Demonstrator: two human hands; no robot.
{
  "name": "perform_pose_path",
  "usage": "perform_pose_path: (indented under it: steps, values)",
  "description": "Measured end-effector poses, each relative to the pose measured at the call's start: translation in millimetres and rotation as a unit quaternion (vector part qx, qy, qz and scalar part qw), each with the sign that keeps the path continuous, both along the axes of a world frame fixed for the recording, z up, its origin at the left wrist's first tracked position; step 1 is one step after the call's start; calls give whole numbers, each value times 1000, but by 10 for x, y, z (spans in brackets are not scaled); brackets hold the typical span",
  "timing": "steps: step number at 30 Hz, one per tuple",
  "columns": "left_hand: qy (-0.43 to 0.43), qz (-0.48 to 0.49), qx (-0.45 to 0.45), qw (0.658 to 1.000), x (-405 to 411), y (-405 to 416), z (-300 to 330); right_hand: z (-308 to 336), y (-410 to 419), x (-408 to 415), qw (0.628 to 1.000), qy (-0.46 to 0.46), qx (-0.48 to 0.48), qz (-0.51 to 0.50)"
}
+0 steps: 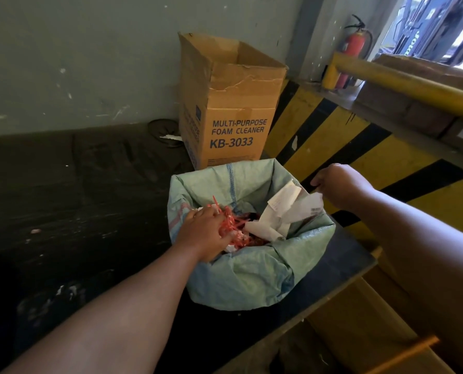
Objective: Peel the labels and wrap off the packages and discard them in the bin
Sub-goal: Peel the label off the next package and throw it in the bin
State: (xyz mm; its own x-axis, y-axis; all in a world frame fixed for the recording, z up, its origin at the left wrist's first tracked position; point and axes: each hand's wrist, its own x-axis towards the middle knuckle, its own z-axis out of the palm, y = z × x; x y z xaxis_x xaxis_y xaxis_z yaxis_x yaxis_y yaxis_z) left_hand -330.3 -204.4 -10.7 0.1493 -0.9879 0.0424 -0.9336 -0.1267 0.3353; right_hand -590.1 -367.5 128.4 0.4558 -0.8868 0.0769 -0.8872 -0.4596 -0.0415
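Note:
The bin (252, 276) is lined with a pale green woven sack and stands on the dark floor just ahead of me. My left hand (207, 233) reaches into its mouth, shut on a bunch of red and white wrap strips (233, 225). My right hand (338, 186) hovers over the bin's right rim, pinching the top edge of white peeled labels (287, 209) that hang down into the sack. More scraps lie inside, partly hidden by my left hand.
An open cardboard box (233, 103) marked foam cleaner stands behind the bin against the grey wall. A yellow and black striped barrier (359, 147) with a yellow rail (403, 82) runs along the right. A fire extinguisher (353, 49) is at the back. Cardboard cartons (373, 327) lie at the lower right.

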Motion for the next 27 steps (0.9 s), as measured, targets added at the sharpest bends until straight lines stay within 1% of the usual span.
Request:
perform_pose_path:
  steps: [2, 7, 10, 14, 16, 19, 20, 22, 24, 25, 27]
  values:
    - [4, -3, -1, 1000, -4, -3, -11, -33, 28, -5, 1000, 4, -11, 10]
    - [6, -5, -3, 1000, 6, 1, -19, -73, 105, 10, 1000, 9, -4, -15]
    - [6, -5, 0, 1000, 6, 5, -18, -83, 134, 19, 999, 25, -15, -19]
    - [2, -9, -2, 1000, 5, 6, -14, -38, 174, 20, 998, 42, -38, 8]
    - [-1, -11, 2, 1000, 11, 2, -18, -42, 158, 60, 999, 28, -20, 12]
    - [2, -19, 24, 1000, 26, 2, 5, -28, 225, 258, 1000, 31, -3, 0]
    - [8, -22, 38, 999, 30, 13, 47, -26, 264, 348, 1000, 29, 7, 7]
    - [48, -22, 64, 997, 73, 16, 151, 14, 376, 570, 998, 41, 33, 40]
    - [94, -10, 62, 994, 182, 33, 306, 60, 499, 859, 993, 50, 69, 79]
    - [99, -2, 52, 994, 280, 58, 382, 73, 562, 1030, 991, 52, 84, 96]
    - [83, 21, 35, 996, 550, 169, 553, 81, 696, 1431, 984, 70, 91, 136]
